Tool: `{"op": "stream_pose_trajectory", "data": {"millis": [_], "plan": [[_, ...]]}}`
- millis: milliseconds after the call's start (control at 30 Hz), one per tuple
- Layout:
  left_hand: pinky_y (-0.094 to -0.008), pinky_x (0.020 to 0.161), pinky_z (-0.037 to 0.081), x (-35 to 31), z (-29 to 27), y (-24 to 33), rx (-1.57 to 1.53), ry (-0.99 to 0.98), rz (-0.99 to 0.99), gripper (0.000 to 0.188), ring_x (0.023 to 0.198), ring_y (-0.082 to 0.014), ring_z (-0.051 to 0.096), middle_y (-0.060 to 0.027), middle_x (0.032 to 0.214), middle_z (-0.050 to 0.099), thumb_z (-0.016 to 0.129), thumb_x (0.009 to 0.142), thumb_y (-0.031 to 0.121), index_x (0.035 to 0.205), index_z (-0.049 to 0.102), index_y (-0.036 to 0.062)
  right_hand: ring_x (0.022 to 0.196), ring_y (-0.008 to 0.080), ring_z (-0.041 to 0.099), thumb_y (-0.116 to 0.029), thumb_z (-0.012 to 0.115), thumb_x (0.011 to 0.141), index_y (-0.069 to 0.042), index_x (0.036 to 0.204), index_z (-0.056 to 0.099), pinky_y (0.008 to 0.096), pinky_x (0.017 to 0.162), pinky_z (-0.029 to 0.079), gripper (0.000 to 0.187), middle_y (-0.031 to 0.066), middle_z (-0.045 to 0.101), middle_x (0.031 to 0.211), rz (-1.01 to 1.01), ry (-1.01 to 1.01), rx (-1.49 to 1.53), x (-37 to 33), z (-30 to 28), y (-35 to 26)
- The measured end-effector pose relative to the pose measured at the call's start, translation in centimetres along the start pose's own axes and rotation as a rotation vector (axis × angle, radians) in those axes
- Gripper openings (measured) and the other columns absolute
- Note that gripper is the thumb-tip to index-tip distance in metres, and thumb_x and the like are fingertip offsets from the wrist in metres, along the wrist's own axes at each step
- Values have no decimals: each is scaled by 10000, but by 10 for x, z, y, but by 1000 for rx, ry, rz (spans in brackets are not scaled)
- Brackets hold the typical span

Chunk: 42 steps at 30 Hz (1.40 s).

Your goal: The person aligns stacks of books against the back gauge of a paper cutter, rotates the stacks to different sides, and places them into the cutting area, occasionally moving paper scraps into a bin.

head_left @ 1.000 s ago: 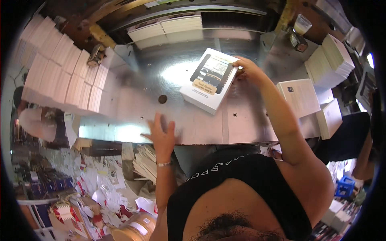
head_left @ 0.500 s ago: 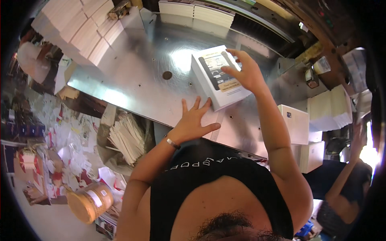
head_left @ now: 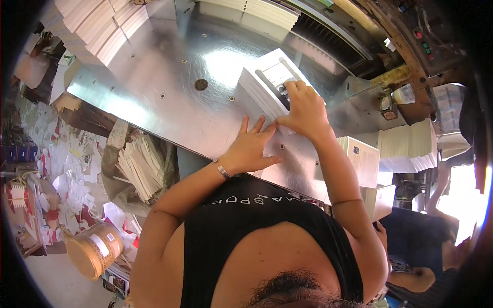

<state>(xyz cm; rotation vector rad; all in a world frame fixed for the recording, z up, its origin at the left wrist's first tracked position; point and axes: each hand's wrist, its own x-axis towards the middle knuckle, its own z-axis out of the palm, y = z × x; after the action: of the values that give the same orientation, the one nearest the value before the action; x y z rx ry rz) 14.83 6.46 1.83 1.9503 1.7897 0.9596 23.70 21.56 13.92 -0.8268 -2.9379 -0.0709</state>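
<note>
A squared stack of white-covered books (head_left: pixel 262 95) lies at an angle on the metal table (head_left: pixel 174 115); its top cover bears a picture, partly under my fingers. My right hand (head_left: pixel 308 114) is closed over the near end of the stack. Its fingers bend onto the top cover and its thumb is at the near left corner. My left hand (head_left: pixel 250 150) lies on the table just in front, fingers spread, holding nothing. Its index fingertip meets the stack's near corner, close to my right thumb.
Tall paper stacks (head_left: pixel 97 31) stand at the far left. More book stacks (head_left: pixel 408 149) are on the right, near another person (head_left: pixel 416 236). A sack of paper strips (head_left: pixel 141 167), an orange tub (head_left: pixel 95 250) and paper scraps (head_left: pixel 67 179) lie lower left.
My right hand has come nearer and lower on the stack, its thumb now at the near corner. The stack appears turned slightly. My left hand stays spread in front.
</note>
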Motion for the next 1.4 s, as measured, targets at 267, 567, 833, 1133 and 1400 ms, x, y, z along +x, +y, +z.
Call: {"op": "stream_pose_trajectory", "data": {"millis": [267,567,833,1133,1400], "plan": [[-619,1182,52,-1,3,-8,77,36,30,964,1440,-436,297,-264,1456,452,672,832,556,1470,323,-76,846,356,681,-236,804,616,-124,1336,477,430,743,570,798,163,649,1028,-181,119,-15,8,-18,18],[-589,1197,59,-6,11,3,76,35,23,943,1443,-425,299,-236,1496,422,660,851,537,1483,307,-66,841,157,670,-72,670,762,-44,1269,530,297,730,531,526,116,710,1032,200,98,1392,23,-33,137],[-473,1171,289,-63,-46,-22,-240,212,-26,683,1382,-388,417,-234,1445,486,725,864,321,1407,481,-15,904,138,630,-121,631,778,7,1188,662,259,840,472,430,70,702,1027,293,-316,1257,25,53,138],[-213,682,462,-174,-61,-84,-592,932,-650,618,774,-113,590,-74,943,649,732,898,230,1415,440,57,869,157,618,-189,639,742,27,1179,689,297,793,481,491,65,705,945,162,-469,1102,54,61,96],[-390,905,506,-197,-93,-54,-1242,462,-927,926,1044,-223,647,-152,1235,646,289,939,765,1520,297,44,1103,208,600,-235,649,760,32,1322,594,333,988,458,624,123,660,1220,-387,-866,1252,73,69,-29]]}}
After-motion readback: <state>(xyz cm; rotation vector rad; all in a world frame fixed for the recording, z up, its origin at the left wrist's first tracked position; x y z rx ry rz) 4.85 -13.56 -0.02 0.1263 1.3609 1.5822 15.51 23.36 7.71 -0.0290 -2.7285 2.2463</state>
